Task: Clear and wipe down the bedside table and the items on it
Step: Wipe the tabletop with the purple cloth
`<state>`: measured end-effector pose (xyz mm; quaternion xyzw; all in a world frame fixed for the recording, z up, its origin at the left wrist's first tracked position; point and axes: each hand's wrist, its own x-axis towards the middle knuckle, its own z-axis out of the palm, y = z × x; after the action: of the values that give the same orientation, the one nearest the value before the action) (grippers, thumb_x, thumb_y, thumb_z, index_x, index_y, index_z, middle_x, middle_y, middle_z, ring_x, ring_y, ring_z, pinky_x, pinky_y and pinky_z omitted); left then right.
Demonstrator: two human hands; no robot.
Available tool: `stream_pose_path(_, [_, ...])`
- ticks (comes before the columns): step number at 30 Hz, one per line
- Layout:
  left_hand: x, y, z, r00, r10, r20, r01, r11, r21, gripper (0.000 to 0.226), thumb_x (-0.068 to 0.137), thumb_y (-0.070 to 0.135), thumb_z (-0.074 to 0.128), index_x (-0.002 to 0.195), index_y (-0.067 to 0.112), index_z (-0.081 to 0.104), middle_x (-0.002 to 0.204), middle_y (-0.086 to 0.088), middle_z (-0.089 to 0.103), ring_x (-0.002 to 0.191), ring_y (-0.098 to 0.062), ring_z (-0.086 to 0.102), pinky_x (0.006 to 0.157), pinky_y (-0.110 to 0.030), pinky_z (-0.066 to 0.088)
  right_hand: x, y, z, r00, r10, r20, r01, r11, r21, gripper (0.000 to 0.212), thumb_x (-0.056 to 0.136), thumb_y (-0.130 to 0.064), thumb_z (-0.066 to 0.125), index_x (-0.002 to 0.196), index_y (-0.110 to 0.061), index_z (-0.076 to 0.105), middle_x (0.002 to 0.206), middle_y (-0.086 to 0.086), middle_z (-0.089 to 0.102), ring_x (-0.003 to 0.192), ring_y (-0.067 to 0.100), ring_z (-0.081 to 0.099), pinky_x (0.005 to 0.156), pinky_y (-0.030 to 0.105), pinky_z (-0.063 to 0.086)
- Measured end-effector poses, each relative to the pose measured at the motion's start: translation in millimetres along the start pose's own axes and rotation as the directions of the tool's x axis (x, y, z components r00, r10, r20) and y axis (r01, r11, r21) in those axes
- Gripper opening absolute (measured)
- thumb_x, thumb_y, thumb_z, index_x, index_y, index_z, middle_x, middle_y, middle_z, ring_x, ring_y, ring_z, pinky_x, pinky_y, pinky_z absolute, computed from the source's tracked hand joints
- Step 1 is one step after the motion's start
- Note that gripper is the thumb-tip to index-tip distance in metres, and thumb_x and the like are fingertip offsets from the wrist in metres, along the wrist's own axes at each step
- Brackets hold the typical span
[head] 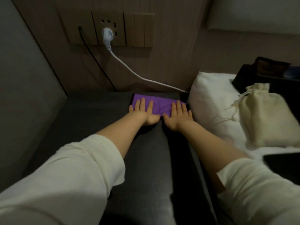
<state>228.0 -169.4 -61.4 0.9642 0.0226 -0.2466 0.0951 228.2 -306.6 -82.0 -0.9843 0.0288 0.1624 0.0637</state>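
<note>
Dim bedside corner, with a dark table (90, 120) set against a panelled wall; a purple cloth (159, 106) lies folded flat at the table's far edge, just below the wall; the left hand (144, 113) and right hand (177, 116) both press on the cloth, fingers straight and spread, gripping nothing; above the cloth a white plug (107, 36) sits in a socket; right of the cloth, a pillow (212, 103) and a drawstring bag (267, 117).

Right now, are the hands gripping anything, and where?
Nothing gripped. Left hand and right hand lie flat, fingers straight, pressing the purple cloth onto the bedside table, one near each end.
</note>
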Motion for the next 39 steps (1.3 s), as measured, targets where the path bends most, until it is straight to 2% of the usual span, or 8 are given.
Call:
stream_pose_path(8, [-126, -8, 64, 0.994, 0.061, 0.091, -0.069, 0.993, 0.092, 0.076, 0.095, 0.064, 0.022, 0.152, 0.027, -0.012, 0.157, -0.007, -0.028, 0.145, -0.025, -0.023, 0.117, -0.045, -0.012, -142, 26, 42, 0.997, -0.043, 0.071, 0.038, 0.997, 0.065, 0.074, 0.1, -0.052, 0.024, 0.153, -0.014, -0.011, 0.16, 0.006, -0.023, 0.147, 0.025, -0.02, 0.119, 0.042, -0.004])
stream_pose_path(14, [-222, -8, 120, 0.99, 0.105, 0.096, -0.116, 0.987, 0.109, 0.071, 0.098, 0.054, 0.022, 0.15, 0.026, -0.017, 0.154, -0.006, -0.033, 0.143, -0.024, -0.028, 0.116, -0.049, -0.014, -249, 49, 84, 0.993, -0.114, -0.011, 0.114, 0.993, -0.012, 0.075, 0.1, -0.052, 0.027, 0.154, -0.013, -0.007, 0.162, 0.009, -0.015, 0.149, 0.025, -0.013, 0.119, 0.041, 0.0])
stream_pose_path(22, [-289, -49, 166, 0.918, 0.254, -0.306, -0.188, 0.955, 0.228, 0.058, 0.096, 0.034, 0.043, 0.149, 0.025, 0.02, 0.158, -0.017, 0.014, 0.146, -0.033, 0.013, 0.114, -0.05, 0.017, -313, 50, 107, 0.961, -0.266, -0.078, 0.242, 0.942, -0.231, 0.078, 0.099, -0.052, 0.03, 0.154, -0.012, -0.007, 0.162, 0.011, -0.009, 0.15, 0.028, -0.007, 0.12, 0.04, 0.001])
stream_pose_path(26, [-291, -98, 146, 0.924, 0.191, -0.331, -0.091, 0.951, 0.295, 0.049, 0.091, 0.04, 0.051, 0.135, 0.028, 0.034, 0.137, -0.015, 0.037, 0.126, -0.033, 0.038, 0.096, -0.042, 0.038, -313, -5, 106, 0.914, -0.386, -0.126, 0.354, 0.909, -0.218, 0.064, 0.102, -0.028, 0.035, 0.153, -0.005, 0.004, 0.161, 0.017, 0.003, 0.149, 0.034, 0.004, 0.12, 0.037, 0.01])
stream_pose_path(30, [-301, -170, 131, 0.938, 0.078, -0.337, 0.047, 0.937, 0.346, 0.043, 0.093, 0.034, 0.048, 0.134, 0.032, 0.035, 0.133, -0.01, 0.038, 0.12, -0.031, 0.042, 0.078, -0.036, 0.05, -307, -104, 104, 0.855, -0.516, -0.055, 0.497, 0.844, -0.202, 0.054, 0.101, -0.008, 0.029, 0.152, 0.001, 0.013, 0.159, 0.023, 0.013, 0.147, 0.039, 0.014, 0.113, 0.044, 0.029])
stream_pose_path(34, [-307, -247, 116, 0.937, -0.036, -0.347, 0.153, 0.937, 0.315, 0.051, 0.095, 0.031, 0.046, 0.144, 0.036, 0.03, 0.131, -0.009, 0.038, 0.118, -0.028, 0.046, 0.079, -0.034, 0.051, -308, -201, 113, 0.776, -0.629, 0.057, 0.625, 0.751, -0.212, 0.047, 0.1, -0.004, 0.03, 0.145, 0.009, 0.026, 0.154, 0.029, 0.021, 0.141, 0.045, 0.022, 0.106, 0.052, 0.036])
stream_pose_path(37, [-312, -273, 111, 0.948, -0.099, -0.301, 0.194, 0.932, 0.306, 0.06, 0.093, 0.036, 0.052, 0.148, 0.034, 0.027, 0.129, -0.009, 0.046, 0.118, -0.026, 0.049, 0.086, -0.034, 0.048, -313, -238, 122, 0.782, -0.618, 0.075, 0.616, 0.751, -0.236, 0.049, 0.103, -0.008, 0.027, 0.149, 0.006, 0.018, 0.157, 0.028, 0.017, 0.144, 0.045, 0.017, 0.113, 0.049, 0.028])
stream_pose_path(39, [-318, -271, 110, 0.938, -0.081, -0.337, 0.189, 0.934, 0.302, 0.061, 0.087, 0.031, 0.062, 0.144, 0.027, 0.04, 0.124, -0.013, 0.051, 0.113, -0.03, 0.052, 0.083, -0.038, 0.048, -314, -239, 123, 0.791, -0.609, 0.058, 0.604, 0.761, -0.236, 0.05, 0.104, -0.01, 0.025, 0.15, 0.005, 0.014, 0.158, 0.025, 0.014, 0.145, 0.043, 0.015, 0.114, 0.046, 0.027])
